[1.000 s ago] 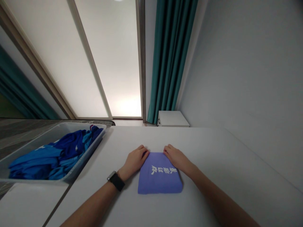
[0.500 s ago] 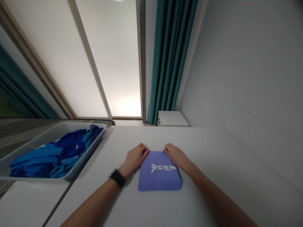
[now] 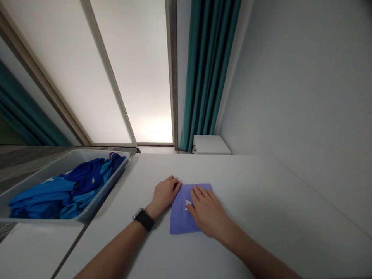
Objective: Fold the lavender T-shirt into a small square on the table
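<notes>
Since the earlier frame, the right hand (image 3: 207, 213) had moved from the cloth's right edge onto its top, and the cloth sat a little further from the person.

At far left, a gray plastic tray (image 3: 108, 189) held a heap of blue garments (image 3: 58, 190), well apart from the hands. Next came the left hand (image 3: 165, 195), with a black watch (image 3: 144, 219) on its wrist; it was open and unclenched, its fingers lightly curved against the cloth's left edge. A folded blue cloth (image 3: 180, 215) lay flat on the white surface (image 3: 276, 201) between the hands. The right hand was released too, spread flat across the cloth and hiding most of its white characters (image 3: 188, 204).

Smoothing the folded cloth looked like the step in hand; the next move seemed to call for an even press out to its edges. Its long axis appeared to run away from the person, skewed slightly, though the right hand hid part of the outline.
</notes>
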The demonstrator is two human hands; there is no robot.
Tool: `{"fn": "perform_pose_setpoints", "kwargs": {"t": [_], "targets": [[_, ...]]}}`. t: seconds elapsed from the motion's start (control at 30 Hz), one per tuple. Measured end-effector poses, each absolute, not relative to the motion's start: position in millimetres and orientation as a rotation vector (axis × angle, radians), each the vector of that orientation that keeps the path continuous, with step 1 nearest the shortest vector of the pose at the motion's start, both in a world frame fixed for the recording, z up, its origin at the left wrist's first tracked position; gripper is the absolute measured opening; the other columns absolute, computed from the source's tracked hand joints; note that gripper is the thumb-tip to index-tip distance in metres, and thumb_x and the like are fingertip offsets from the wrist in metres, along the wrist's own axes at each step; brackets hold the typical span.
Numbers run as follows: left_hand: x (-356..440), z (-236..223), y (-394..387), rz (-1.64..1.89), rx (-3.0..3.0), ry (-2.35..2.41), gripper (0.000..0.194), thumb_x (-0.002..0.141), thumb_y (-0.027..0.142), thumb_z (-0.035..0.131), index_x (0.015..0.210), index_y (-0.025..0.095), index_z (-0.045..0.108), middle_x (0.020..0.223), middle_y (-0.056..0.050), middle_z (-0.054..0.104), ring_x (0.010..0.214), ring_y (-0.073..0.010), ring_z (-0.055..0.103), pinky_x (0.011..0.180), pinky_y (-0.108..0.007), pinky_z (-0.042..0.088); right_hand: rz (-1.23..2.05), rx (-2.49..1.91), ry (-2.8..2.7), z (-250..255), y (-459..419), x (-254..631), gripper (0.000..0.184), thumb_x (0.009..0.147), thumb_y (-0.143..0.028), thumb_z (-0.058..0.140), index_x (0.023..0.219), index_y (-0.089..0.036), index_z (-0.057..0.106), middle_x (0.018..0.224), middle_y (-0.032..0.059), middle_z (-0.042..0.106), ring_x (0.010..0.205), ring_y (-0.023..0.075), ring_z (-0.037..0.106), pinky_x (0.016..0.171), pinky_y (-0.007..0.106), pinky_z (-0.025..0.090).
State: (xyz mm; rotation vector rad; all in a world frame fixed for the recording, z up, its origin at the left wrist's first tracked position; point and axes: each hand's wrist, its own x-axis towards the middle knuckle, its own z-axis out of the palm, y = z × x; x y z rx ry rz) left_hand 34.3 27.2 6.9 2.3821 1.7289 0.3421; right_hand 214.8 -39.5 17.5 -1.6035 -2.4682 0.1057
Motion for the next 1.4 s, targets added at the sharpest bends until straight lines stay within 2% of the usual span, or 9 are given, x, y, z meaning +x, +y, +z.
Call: {"fn": "perform_pose_setpoints", "kwargs": {"t": [0.2,0.4,0.6,0.67,0.73,0.9,1.0,1.27,1.4], "targets": [[24.1,8.3,24.1,0.293,2.457,1.761,0.030,0.098,0.030,0.039,0.086,0.019,0.064,0.097,-0.008,0.068,0.096,-0.0233,0.062,0.085,-0.036,0.040,0.077,-1.444,-2.575,3.7,-35.9,215.4,0.049,0.099,-0.027,0.040,0.142,-0.005,0.049,0.147,0.0203,0.047,0.139,0.0309,0.041,0.119,0.049,0.022],[10.7,17.9,5.9,0.121,2.510,1.603,0.025,0.094,0.028,0.043,0.079,0.020,0.062,0.085,-0.008,0.069,0.086,-0.0236,0.064,0.082,-0.036,0.041,0.129,-1.098,-2.779,14.5,3.5,252.8,0.048,0.097,-0.015,0.040,0.143,-0.023,0.049,0.150,0.0097,0.047,0.142,0.0235,0.037,0.121,0.055,0.014],[9.9,31.8,-2.2,0.119,2.401,1.397,0.027,0.091,0.033,0.046,0.071,0.022,0.060,0.072,-0.003,0.067,0.069,-0.0198,0.062,0.071,-0.031,0.045,0.218,-1.133,-2.712,20.7,15.6,258.5,0.049,0.096,-0.011,0.035,0.143,-0.019,0.049,0.152,0.0111,0.044,0.144,0.0212,0.032,0.120,0.052,0.019],[10.4,32.2,-1.2,0.340,2.373,1.466,0.024,0.093,0.032,0.043,0.086,0.021,0.064,0.082,-0.005,0.068,0.077,-0.0204,0.063,0.075,-0.032,0.048,0.246,-1.188,-2.633,17.6,10.7,255.2,0.047,0.099,-0.020,0.035,0.145,-0.018,0.046,0.152,0.0120,0.044,0.143,0.0213,0.034,0.120,0.049,0.022],[12.9,29.8,-1.7,0.569,2.397,1.421,0.027,0.096,0.031,0.041,0.109,0.020,0.062,0.102,-0.009,0.069,0.096,-0.0218,0.063,0.088,-0.034,0.049,0.253,-1.240,-2.594,12.7,4.3,252.4,0.049,0.101,-0.032,0.036,0.147,-0.016,0.044,0.154,0.0128,0.040,0.144,0.0236,0.033,0.120,0.049,0.022],[25.3,10.5,-9.5,0.576,2.572,1.121,0.052,0.099,0.038,0.042,0.148,0.018,0.036,0.150,-0.014,0.043,0.139,-0.0249,0.040,0.115,-0.043,0.034,0.234,-1.327,-2.597,-1.7,-6.1,248.5,0.065,0.099,-0.049,0.040,0.152,-0.012,0.034,0.158,0.0166,0.029,0.148,0.0270,0.021,0.121,0.050,0.017],[27.4,-4.5,-10.3,0.460,2.636,1.081,0.059,0.101,0.040,0.040,0.153,0.015,0.028,0.158,-0.016,0.032,0.146,-0.0259,0.030,0.118,-0.045,0.030,0.211,-1.348,-2.598,-6.6,-7.7,247.3,0.069,0.098,-0.049,0.041,0.152,-0.009,0.031,0.159,0.0182,0.025,0.149,0.0273,0.018,0.122,0.050,0.015],[20.5,-9.1,-6.8,0.330,2.666,1.092,0.059,0.102,0.042,0.035,0.155,0.018,0.025,0.160,-0.012,0.027,0.148,-0.0240,0.024,0.120,-0.046,0.024,0.149,-1.313,-2.604,-9.8,-9.5,246.9,0.070,0.098,-0.051,0.041,0.152,-0.008,0.031,0.159,0.0189,0.025,0.149,0.0289,0.017,0.122,0.050,0.014],[10.5,-6.2,1.5,0.403,2.601,1.066,0.054,0.104,0.038,0.029,0.154,0.018,0.028,0.159,-0.010,0.031,0.146,-0.0209,0.029,0.121,-0.042,0.026,0.258,-1.306,-2.559,-11.4,-3.3,253.5,0.065,0.100,-0.047,0.036,0.153,-0.010,0.029,0.159,0.0155,0.027,0.149,0.0244,0.019,0.122,0.048,0.016]]}}
